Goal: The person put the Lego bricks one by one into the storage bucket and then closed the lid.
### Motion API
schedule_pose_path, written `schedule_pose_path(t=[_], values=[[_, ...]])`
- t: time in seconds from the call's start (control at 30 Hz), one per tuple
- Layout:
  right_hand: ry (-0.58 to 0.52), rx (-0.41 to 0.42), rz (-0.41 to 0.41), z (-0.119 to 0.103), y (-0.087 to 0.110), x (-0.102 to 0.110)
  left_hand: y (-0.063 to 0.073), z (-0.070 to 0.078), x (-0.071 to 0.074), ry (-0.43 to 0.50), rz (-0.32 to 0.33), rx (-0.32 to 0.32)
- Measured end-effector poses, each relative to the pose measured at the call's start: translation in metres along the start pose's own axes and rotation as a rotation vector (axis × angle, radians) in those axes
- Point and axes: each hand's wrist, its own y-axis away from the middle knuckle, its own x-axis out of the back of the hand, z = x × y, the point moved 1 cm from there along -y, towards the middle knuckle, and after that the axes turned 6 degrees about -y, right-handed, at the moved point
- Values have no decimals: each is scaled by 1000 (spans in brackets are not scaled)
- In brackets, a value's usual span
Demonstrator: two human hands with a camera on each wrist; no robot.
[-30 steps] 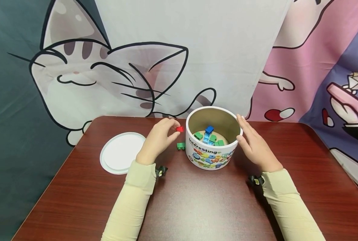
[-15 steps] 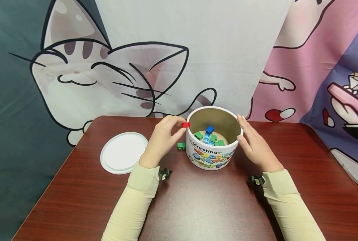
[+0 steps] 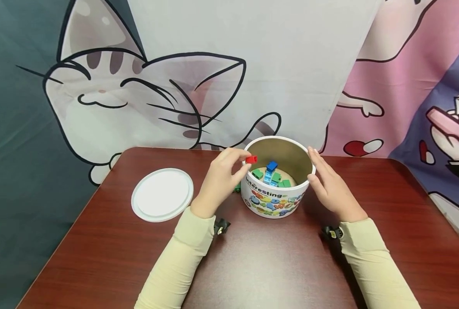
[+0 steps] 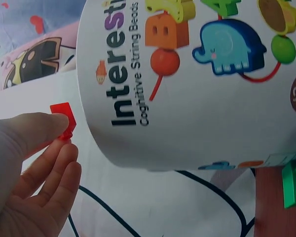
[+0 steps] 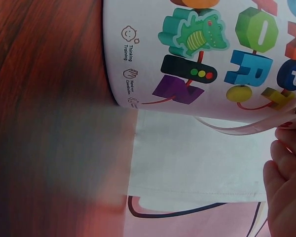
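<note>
In the head view my left hand (image 3: 217, 182) pinches a small red toy brick (image 3: 251, 159) between thumb and fingertips, at the left rim of a round white bucket (image 3: 272, 201). The left wrist view shows the red brick (image 4: 64, 118) partly covered by the thumb, beside the bucket's printed wall. My right hand (image 3: 335, 191) rests against the bucket's right rim with its fingers extended; in the right wrist view it is close to a clear handle strap (image 5: 237, 129). Inside the bucket lie a blue brick (image 3: 271, 166), light blue bricks (image 3: 268, 177) and several green bricks (image 3: 284, 183).
A white round lid (image 3: 161, 195) lies flat on the brown table (image 3: 252, 266), left of the bucket. Just left of the bucket sits a green brick (image 4: 295, 182), mostly hidden behind my left hand in the head view. A cartoon-printed cloth (image 3: 291, 64) hangs behind the table.
My left hand has carried the red brick rightward and slightly up, from beside the bucket to over its left rim. My right hand stays at the right rim.
</note>
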Motion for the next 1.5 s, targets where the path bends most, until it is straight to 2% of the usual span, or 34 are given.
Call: schedule_pose_path(t=[0.17,0.3,0.37,0.6,0.9,1.0,1.1,1.23,1.37,1.5], values=[[8,13,5,2,1,0,0,3,-5,1,-13,-18],[17,17,2,3,-1,-2,-4,4,-9,-13,-47,-18],[19,16,-1,3,-2,-2,-8,5,-11,-31,-90,-10],[14,3,-2,1,-2,-1,-26,10,-19,-103,-323,27],[14,-11,-2,1,-1,0,-51,18,-40,-178,-508,-6],[17,-23,-5,1,-1,0,-56,22,-48,-199,-541,6],[17,-30,-9,0,-1,-1,-58,23,-53,-184,-545,51],[14,-34,-16,-1,-2,-1,-57,23,-53,-149,-509,103],[15,-38,-17,-1,-1,0,-53,22,-46,-113,-415,114],[19,-33,-13,0,0,0,-47,20,-37,-54,-278,97]])
